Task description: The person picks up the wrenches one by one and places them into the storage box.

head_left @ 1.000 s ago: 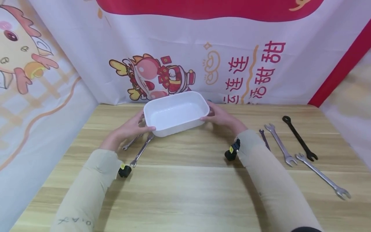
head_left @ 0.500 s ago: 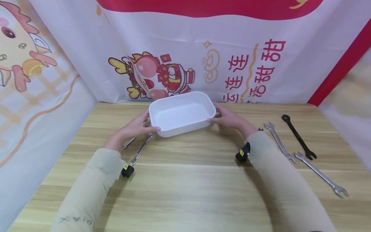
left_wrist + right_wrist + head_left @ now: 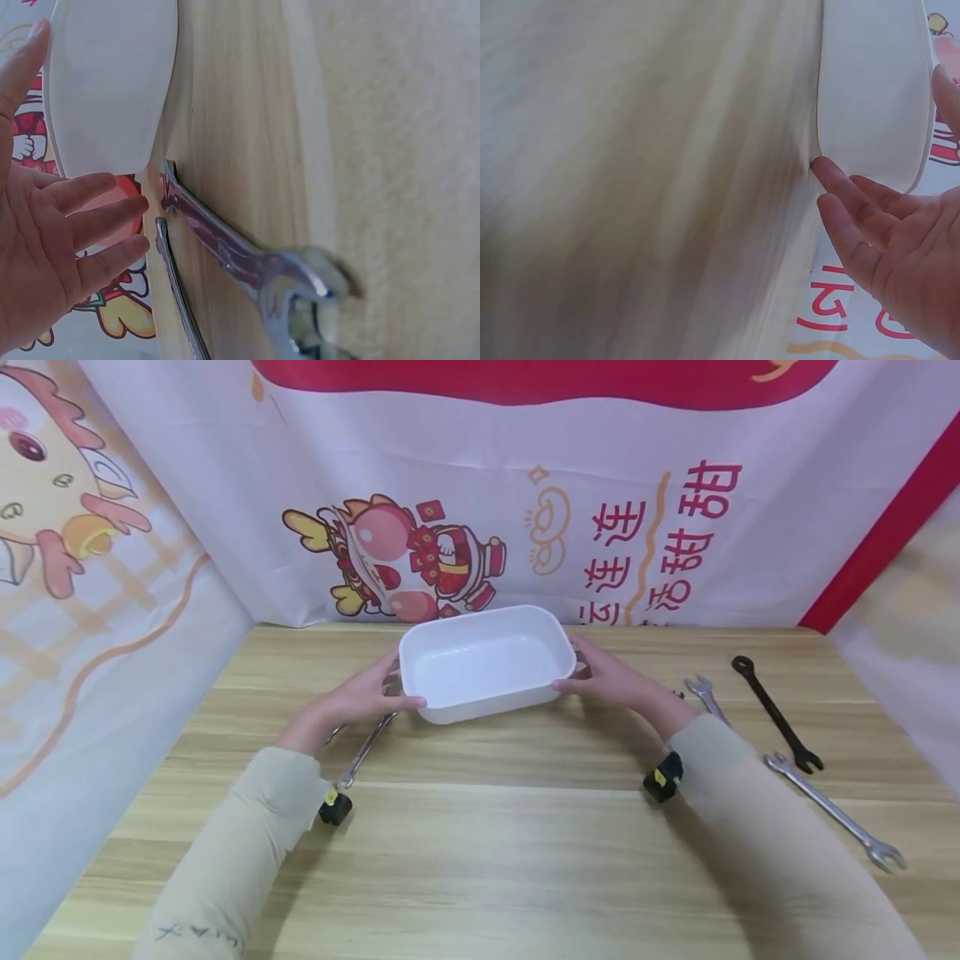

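Observation:
A white rectangular plastic tub (image 3: 487,664) stands on the wooden table (image 3: 480,852) near the back. My left hand (image 3: 363,695) is at its left end and my right hand (image 3: 611,678) at its right end. In the left wrist view the left hand (image 3: 67,225) has straight fingers beside the tub (image 3: 112,82), with the thumb up by the rim. In the right wrist view the right hand (image 3: 889,240) has straight fingers, one tip touching the base of the tub wall (image 3: 870,82). Two silver wrenches (image 3: 365,745) lie under the left hand.
A silver wrench (image 3: 703,690) lies partly behind my right sleeve, with a black wrench (image 3: 776,714) and a long silver wrench (image 3: 832,810) further right. Printed cloth walls close the back and both sides. The wrenches (image 3: 225,247) lie close by the tub's left end.
The tub and both hands have moved to the right along the table. My right arm now covers the small dark wrench and part of the silver wrench beside it.

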A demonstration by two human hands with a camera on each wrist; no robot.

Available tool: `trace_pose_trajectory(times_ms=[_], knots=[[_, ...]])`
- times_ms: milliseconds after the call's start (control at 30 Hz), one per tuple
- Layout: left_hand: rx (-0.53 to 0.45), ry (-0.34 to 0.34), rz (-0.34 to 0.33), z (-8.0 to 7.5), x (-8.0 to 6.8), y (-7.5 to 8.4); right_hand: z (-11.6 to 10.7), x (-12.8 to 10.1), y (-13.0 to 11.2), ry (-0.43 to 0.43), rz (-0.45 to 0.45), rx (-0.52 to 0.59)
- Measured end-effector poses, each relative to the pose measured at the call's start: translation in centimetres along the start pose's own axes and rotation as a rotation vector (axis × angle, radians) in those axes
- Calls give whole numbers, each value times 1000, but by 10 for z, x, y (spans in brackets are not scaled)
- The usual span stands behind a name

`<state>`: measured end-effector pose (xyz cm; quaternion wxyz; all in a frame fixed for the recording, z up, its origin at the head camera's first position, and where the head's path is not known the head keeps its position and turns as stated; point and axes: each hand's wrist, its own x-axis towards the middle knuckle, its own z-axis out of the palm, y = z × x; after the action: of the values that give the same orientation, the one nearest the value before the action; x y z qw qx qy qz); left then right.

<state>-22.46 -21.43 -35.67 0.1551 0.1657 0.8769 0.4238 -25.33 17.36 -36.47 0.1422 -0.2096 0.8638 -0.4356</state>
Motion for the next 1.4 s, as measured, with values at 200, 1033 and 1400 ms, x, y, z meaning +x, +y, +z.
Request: trace_pose_trajectory(times_ms=[200,1033,1400], knots=[[8,-16,12,5,1,3,0,-19,1,12,21,-18],[10,-113,-11,21,-11,19,5,-75,-10,26,188,-94],[96,-137,15,36,-24,34,4,-106,-10,40,174,-103]])
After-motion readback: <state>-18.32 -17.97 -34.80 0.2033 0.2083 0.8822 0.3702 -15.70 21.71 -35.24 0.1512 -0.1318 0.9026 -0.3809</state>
